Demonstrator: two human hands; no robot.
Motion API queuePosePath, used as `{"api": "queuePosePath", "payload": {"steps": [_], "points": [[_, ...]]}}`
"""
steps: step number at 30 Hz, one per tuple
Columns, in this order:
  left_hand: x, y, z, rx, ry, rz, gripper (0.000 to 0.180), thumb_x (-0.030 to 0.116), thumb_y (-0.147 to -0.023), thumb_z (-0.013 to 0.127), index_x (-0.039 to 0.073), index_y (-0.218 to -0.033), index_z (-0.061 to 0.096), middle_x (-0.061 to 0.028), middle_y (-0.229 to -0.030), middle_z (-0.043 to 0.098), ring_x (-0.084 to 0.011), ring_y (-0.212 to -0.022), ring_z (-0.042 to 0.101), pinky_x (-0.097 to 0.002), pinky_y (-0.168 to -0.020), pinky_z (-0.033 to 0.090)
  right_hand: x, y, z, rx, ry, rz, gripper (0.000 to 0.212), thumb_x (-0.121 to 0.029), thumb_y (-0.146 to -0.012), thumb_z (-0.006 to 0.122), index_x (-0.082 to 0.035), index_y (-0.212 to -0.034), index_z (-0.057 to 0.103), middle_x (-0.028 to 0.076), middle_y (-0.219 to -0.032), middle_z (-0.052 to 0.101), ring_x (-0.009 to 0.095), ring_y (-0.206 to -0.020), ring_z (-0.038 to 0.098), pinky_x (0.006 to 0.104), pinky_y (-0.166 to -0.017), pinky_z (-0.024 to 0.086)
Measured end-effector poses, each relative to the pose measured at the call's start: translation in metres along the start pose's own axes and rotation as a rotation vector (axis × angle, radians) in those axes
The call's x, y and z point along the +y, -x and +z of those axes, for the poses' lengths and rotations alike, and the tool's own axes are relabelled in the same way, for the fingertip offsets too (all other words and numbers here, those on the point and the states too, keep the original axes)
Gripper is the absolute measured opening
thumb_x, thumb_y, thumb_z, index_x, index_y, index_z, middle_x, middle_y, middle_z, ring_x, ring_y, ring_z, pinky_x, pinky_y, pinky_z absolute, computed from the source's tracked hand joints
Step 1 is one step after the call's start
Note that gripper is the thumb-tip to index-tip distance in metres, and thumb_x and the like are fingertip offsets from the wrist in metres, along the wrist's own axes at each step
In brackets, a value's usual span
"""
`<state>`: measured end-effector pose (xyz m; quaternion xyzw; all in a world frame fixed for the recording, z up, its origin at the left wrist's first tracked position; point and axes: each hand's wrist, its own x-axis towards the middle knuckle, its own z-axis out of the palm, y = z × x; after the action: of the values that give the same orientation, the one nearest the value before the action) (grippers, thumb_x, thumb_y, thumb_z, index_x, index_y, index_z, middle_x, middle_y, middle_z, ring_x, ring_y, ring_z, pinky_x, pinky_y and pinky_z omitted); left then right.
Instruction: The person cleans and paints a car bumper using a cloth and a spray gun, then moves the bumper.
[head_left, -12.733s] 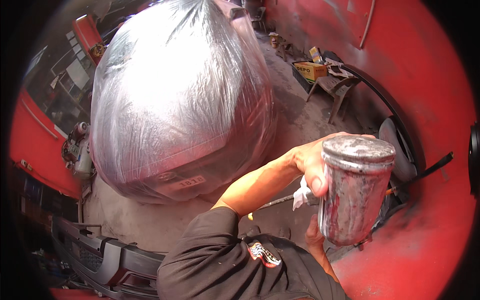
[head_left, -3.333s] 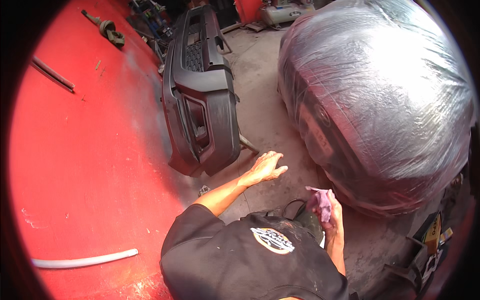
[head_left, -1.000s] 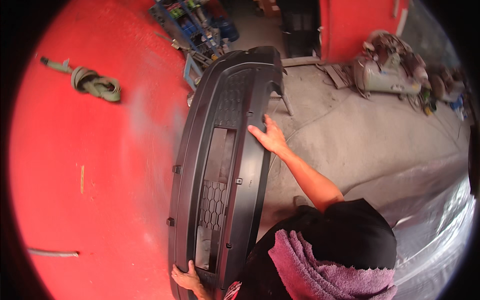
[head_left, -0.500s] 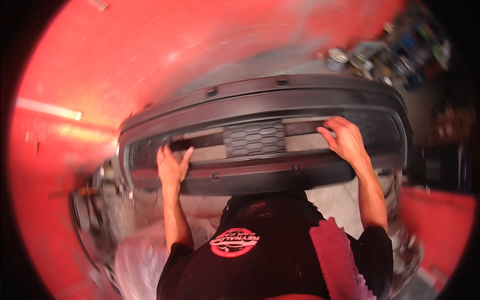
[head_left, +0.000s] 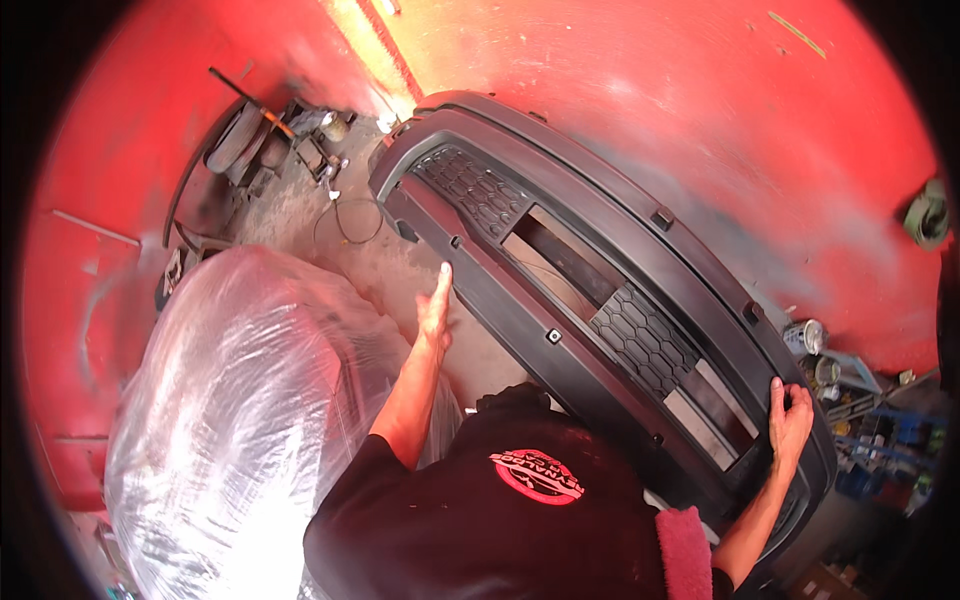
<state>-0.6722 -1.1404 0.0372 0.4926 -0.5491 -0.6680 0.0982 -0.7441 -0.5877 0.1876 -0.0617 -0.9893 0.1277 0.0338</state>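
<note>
A dark grey car bumper cover with honeycomb mesh panels and two rectangular openings runs slantwise across the middle, from upper left to lower right. Beside its near edge, toward the left end, is my left hand, fingers stretched out and holding nothing; whether it touches the bumper I cannot tell. My right hand rests on the bumper's face near its right end, just past the right opening, fingers apart and partly bent. A pink cloth hangs by my right upper arm.
Clear plastic sheeting covers a large rounded thing on the left. Red walls stand beyond the bumper. Metal parts and a cable lie on the floor at upper left. Cans and clutter crowd the far right.
My view has turned, and the bumper now appears slanted rather than level. My left hand has come off the left opening to beside the near edge. My right hand is nearer the right end.
</note>
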Motion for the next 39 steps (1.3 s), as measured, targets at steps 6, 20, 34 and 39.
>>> {"api": "queuePosePath", "payload": {"steps": [6, 20, 34, 39], "points": [[-0.07, 0.01, 0.016, -0.275, 0.537, -0.252, 0.12, 0.09, -0.074, 0.045, 0.005, -0.154, 0.021, -0.0199, -0.157, 0.025, -0.0349, -0.143, 0.028, -0.0556, -0.114, 0.025, 0.05, -0.085, 0.012, 0.093, -0.113, -0.128, 0.061, -0.057, -0.092, 0.059, 0.0, -0.11, 0.068, 0.02, -0.104, 0.068, 0.027, -0.098, 0.063, 0.0378, -0.089, 0.046], [-0.046, 0.086, 0.074, -0.037, 0.762, -0.312, 0.122, 0.084, -0.073, 0.057, -0.01, -0.147, 0.03, -0.0244, -0.152, 0.034, -0.028, -0.141, 0.036, -0.0433, -0.115, 0.032, 0.171, -0.128, 0.078, -0.588, -0.281, 0.13, 0.083, -0.065, -0.097, 0.035, 0.01, -0.123, 0.059, 0.019, -0.117, 0.066, 0.027, -0.106, 0.063, 0.0361, -0.097, 0.046], [-0.099, 0.078, 0.047, 0.067, 0.791, -0.293, 0.09, 0.074, -0.091, 0.04, -0.007, -0.129, 0.054, -0.0183, -0.119, 0.064, -0.0284, -0.107, 0.064, -0.0436, -0.093, 0.052, 0.103, -0.135, 0.056, -0.429, -0.161, -0.101, 0.081, -0.063, -0.099, 0.03, 0.008, -0.131, 0.055, 0.026, -0.133, 0.057, 0.035, -0.131, 0.049, 0.0401, -0.11, 0.035], [-0.111, 0.05, 0.064, -0.103, 1.028, -0.203, 0.069, 0.063, -0.099, 0.032, 0.007, -0.135, 0.052, -0.0134, -0.124, 0.062, -0.0311, -0.109, 0.063, -0.0483, -0.094, 0.054, 0.075, -0.126, 0.06, -0.214, 0.034, 0.107, 0.084, -0.063, -0.096, 0.033, 0.013, -0.117, 0.062, 0.03, -0.125, 0.061, 0.042, -0.127, 0.052, 0.0436, -0.11, 0.035]]}}
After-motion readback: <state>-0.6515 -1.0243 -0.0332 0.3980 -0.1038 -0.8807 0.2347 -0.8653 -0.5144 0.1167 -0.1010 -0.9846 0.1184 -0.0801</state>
